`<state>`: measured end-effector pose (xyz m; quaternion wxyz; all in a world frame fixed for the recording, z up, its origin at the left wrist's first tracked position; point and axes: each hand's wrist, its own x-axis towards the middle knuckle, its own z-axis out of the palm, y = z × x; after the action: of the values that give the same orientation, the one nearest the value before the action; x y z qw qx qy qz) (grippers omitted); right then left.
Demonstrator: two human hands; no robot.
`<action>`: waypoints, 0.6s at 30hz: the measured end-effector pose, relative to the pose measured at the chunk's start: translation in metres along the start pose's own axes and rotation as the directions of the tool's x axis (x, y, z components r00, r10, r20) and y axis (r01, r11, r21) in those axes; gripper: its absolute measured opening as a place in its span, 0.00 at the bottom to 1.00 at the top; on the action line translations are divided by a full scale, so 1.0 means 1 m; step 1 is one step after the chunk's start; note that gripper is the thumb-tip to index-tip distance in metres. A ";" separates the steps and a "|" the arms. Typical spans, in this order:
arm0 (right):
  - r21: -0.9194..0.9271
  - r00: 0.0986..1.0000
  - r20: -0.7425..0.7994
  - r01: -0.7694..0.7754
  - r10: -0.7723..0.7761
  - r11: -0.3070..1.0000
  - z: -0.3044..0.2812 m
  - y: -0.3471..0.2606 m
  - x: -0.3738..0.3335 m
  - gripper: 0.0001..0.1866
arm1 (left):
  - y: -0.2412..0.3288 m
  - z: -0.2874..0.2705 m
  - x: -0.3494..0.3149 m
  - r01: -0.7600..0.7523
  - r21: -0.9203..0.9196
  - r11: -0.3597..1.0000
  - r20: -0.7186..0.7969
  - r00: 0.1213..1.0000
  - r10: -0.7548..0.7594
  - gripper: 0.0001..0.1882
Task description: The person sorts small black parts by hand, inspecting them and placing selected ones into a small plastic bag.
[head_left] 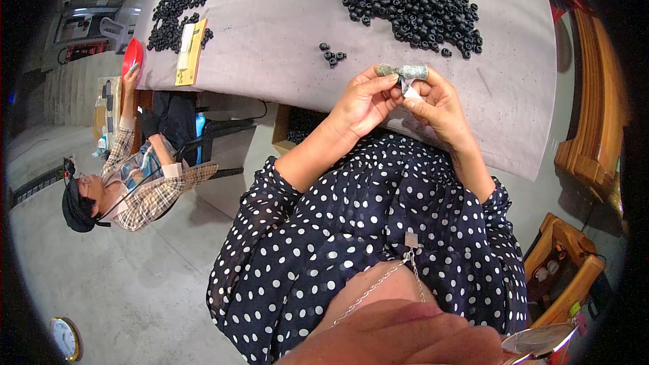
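Both hands meet just above the near edge of the cloth-covered table (270, 61). My left hand (360, 107) is closed in a pinch on a small black rubber part (401, 84), mostly hidden by the fingers. Close against it, my right hand (443, 109) pinches a small pale flat piece (411, 92) between thumb and fingers; its exact kind is too small to tell. Greyish-green wrapping covers a fingertip on each hand. A few loose black rubber parts (331, 56) lie on the cloth beyond my left hand.
A large heap of black rubber parts (405, 10) spreads over the far table, with another pile (177, 7) farther left. Near that pile lies a yellow card strip (192, 53). At left, a seated person (135, 182) holds a red bowl (132, 56). Wooden furniture (591, 115) stands at right.
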<state>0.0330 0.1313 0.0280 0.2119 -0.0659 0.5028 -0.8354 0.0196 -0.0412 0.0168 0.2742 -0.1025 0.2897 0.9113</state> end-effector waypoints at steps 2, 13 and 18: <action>0.006 1.000 -0.003 0.001 -0.001 1.000 -0.002 0.002 0.000 0.18 | -0.001 0.000 -0.001 0.005 -0.018 1.000 0.019 1.000 -0.005 0.02; 0.095 0.990 -0.139 -0.025 0.038 0.995 0.002 0.014 0.004 0.15 | 0.078 -0.040 -0.024 -0.507 0.775 0.376 0.072 0.662 0.746 0.06; 0.108 0.988 -0.152 0.009 0.007 0.994 0.006 0.015 0.006 0.14 | 0.117 -0.077 -0.026 -0.134 0.971 -0.197 0.238 0.482 0.843 0.06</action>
<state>0.0338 0.1174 0.0176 0.1758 0.0092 0.4714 -0.8642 -0.0225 -0.1772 0.0186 -0.2473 -0.0083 0.8719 0.4226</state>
